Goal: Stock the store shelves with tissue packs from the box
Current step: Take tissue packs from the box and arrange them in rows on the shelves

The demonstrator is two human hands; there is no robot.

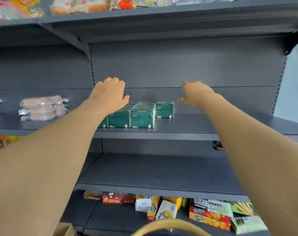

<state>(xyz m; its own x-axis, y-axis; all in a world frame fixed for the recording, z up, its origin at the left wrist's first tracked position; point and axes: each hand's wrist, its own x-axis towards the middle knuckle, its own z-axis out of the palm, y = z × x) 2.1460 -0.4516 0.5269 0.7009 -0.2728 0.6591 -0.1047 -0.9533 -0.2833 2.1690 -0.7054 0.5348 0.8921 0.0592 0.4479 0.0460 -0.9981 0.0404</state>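
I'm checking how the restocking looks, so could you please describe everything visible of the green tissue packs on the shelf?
The tissue packs are dark green blocks in glossy wrap, with gold lettering and small pale marks low on the front. They stand upright, side by side in rows running back on the grey shelf, the rightmost front pack set further back. The left hand hovers over the left rows, hiding part; contact cannot be told. The right hand is clear of them.
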